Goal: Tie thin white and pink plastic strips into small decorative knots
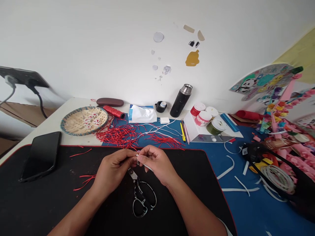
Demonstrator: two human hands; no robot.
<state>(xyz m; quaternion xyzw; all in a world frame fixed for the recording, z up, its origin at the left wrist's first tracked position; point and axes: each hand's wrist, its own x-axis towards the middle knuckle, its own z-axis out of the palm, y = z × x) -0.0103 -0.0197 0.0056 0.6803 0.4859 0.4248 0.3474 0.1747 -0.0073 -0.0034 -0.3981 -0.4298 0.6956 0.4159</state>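
A person sat at a worktop point(73, 106) and held both hands up close together over a black desk mat point(197, 183). The left hand point(114, 170) and the right hand point(156, 162) met in the middle. The fingers point(145, 152) of both hands were closed, pinching a small white thing point(137, 159). It may have been a bit of cord or paper, but the fingers hid most of it, so it was hard to tell. A thin white strip point(148, 168) poked out under the right hand. The hands were busy in the air, just above a pair of black and silver scissors point(140, 196), which lay on the mat and did not touch them. Short red cords point(85, 180) lay on the mat to the left. Past the mat were a heap of red cords point(118, 136), some white cords point(157, 129) and a round woven tray point(66, 123).
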